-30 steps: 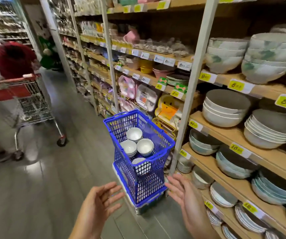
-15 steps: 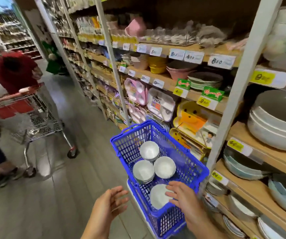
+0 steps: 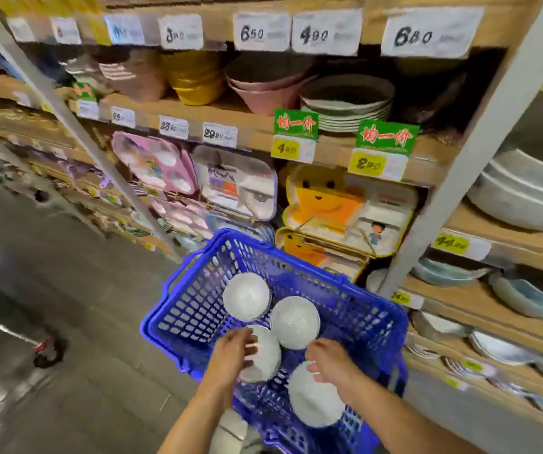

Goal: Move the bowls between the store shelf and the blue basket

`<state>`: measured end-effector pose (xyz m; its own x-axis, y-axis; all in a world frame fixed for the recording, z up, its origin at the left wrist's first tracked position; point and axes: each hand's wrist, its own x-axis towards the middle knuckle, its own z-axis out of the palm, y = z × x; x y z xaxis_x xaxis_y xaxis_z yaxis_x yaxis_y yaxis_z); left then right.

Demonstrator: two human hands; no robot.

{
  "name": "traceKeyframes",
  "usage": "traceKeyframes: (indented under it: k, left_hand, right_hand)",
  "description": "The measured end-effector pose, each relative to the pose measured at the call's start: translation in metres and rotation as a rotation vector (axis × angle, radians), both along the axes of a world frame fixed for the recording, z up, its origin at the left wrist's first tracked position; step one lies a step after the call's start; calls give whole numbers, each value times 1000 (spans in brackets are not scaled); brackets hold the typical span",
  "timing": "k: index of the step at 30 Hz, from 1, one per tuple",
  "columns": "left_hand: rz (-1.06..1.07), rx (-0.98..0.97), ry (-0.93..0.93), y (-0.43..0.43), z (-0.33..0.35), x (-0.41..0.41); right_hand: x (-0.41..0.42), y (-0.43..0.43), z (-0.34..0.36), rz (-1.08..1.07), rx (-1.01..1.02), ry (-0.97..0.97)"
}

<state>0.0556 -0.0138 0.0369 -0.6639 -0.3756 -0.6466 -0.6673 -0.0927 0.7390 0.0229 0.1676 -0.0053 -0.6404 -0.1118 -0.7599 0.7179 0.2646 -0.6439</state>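
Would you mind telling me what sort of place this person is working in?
Most likely a housewares shop aisle: wooden shelves of stacked plates, price tags along their edges, and a blue basket holding white bowls.

We see of the person two hands and two forearms. The left hand (image 3: 231,357) and the right hand (image 3: 330,362) are bare, uncovered from fingertips to wrist. The left forearm (image 3: 195,417) and the right forearm (image 3: 394,414) are bare as well, along their whole visible length. Both forearms are slender and taper toward the wrists. The left fingers (image 3: 251,349) are motion-blurred — we cannot resolve nails or finer detail.
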Motion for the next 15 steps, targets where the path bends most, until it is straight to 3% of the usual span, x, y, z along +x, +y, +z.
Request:
traceKeyframes:
  k: [2, 6, 15]
  left_hand:
    - [-143, -126, -17, -22, -29, -29]
    - [-632, -479, -194, -58, -85, -64]
    - [-962, -389, -466, -85, -143, -82]
  right_hand:
    - [-4, -21, -15, -16, 55, -34]
    - [-6, -64, -48, -61, 176, -141]
    - [-8, -128, -87, -30, 205, -321]
